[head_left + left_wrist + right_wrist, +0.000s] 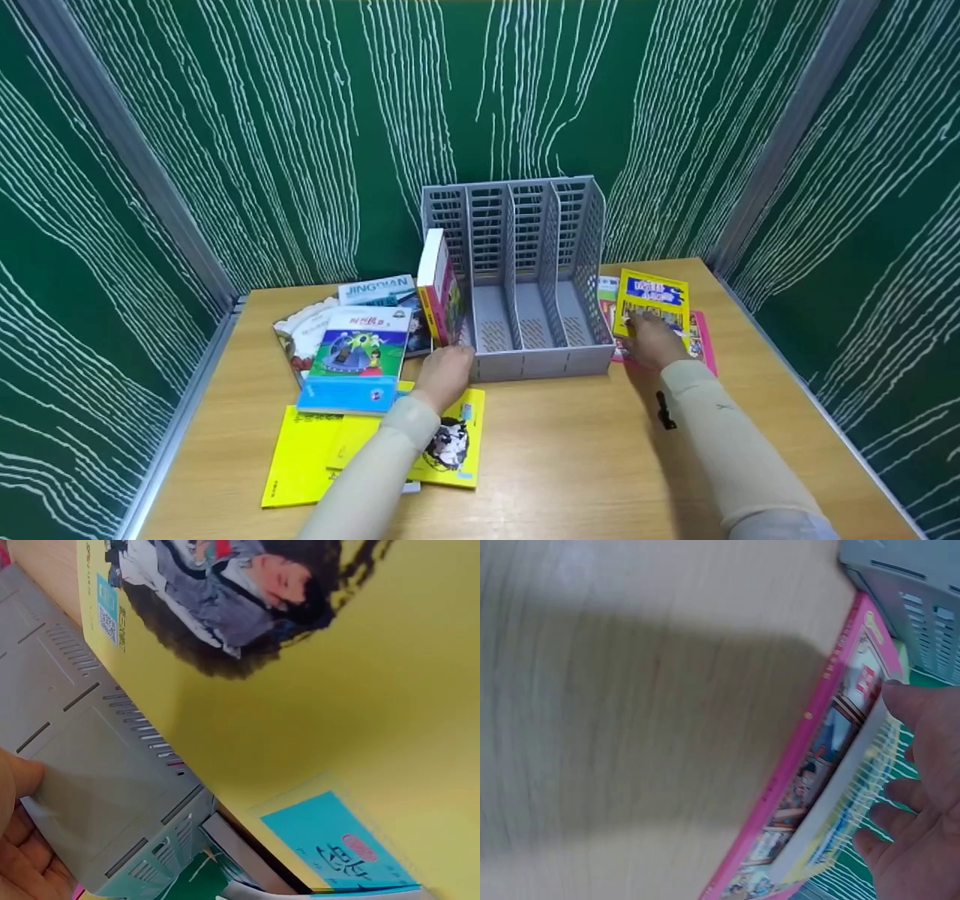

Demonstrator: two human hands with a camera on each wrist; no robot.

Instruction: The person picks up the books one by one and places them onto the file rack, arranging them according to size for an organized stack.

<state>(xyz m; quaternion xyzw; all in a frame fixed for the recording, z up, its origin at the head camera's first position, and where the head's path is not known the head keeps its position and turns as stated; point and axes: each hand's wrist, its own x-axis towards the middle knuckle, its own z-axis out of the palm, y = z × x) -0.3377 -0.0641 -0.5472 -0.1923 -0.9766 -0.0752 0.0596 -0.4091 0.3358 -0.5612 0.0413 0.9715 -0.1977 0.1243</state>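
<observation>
Green walls (315, 112) with wavering white lines enclosed a wooden tabletop (555, 450), its far edge passing behind a grey rack (544, 365). Three right-hand compartments showed their perforated floors; at the leftmost compartment stood an upright book (451, 304). At that front corner the left hand (444, 375) set its thumb against the outer panel, with the other fingers behind the rim; whether they grasped rim or book could not be told. Right of the rack, the right hand (656, 341) touched a small yellow book (652, 294), its thumb at the near left corner and its fingers loosely spread, not clenched round it. Beneath lay a pink-bordered book (703, 339), near the table's right edge. Left of the rack, a blue-and-green book (360, 356) overlapped neighbouring covers, and two yellow books (300, 457) extended toward the near side. Between the forearms, a broad stretch of wood ran from the rack's front edge toward the viewer
</observation>
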